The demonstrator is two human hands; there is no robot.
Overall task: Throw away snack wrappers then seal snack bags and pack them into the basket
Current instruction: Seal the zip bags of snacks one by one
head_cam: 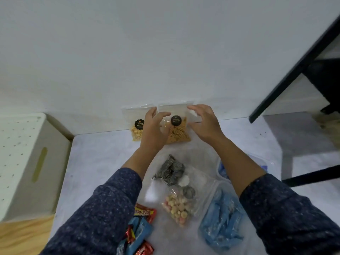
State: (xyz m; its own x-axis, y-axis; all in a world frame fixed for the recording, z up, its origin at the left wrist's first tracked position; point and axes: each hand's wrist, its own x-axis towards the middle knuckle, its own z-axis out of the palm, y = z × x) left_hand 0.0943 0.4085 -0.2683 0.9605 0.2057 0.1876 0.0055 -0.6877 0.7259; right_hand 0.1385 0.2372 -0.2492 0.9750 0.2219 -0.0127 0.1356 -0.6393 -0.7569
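Past the wrappers (pixel 139 234), both hands, left hand (pixel 154 129) and right hand (pixel 204 124), open around the stick-snack bag (pixel 177 129).

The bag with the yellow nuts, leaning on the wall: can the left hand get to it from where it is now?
Probably yes. The left hand is right beside the nut bag, partly overlapping its right edge, and nothing lies between them. The right hand is at the stick-snack bag and leaves the way free.

I see a pale tabletop (pixel 95 162) carrying two clear snack bags (pixel 176 126) upright against the wall, more bags (pixel 176 190) flat in the middle, blue ones (pixel 222 227) beside them, and what look like red-and-blue wrappers (pixel 139 230) nearest me.
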